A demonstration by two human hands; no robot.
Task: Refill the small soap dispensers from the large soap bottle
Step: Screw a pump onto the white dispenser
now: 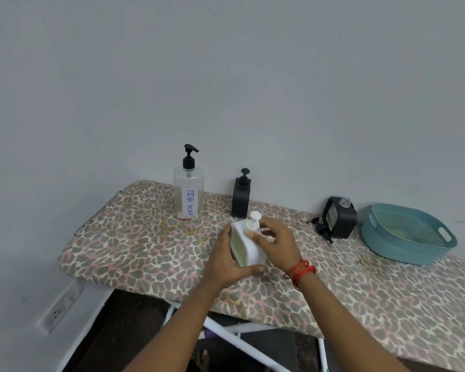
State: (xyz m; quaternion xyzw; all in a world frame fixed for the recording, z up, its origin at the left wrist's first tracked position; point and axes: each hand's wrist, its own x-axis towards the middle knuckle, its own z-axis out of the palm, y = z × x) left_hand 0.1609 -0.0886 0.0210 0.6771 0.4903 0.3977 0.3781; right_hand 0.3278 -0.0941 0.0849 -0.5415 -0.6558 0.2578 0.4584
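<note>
Mid-board, white dispenser [249,248] is steadied while its pump [254,220] is worked.
Body is gripped by left hand [226,264] so it's kept from turning. Pump neck is pinched by right hand [275,242], prob. for twisting; dir. unclear. Upright nr board's [145,237] far left corner, large soap bottle [189,194] is kept w/in reach.

On the board [134,237]: large bottle [188,196] back-left, capped dispenser [241,198] just right of it, third dispenser [250,249] in front, open dispenser [341,220] further right (pump [321,227] lying beside it), basket [387,244] far right.
</note>
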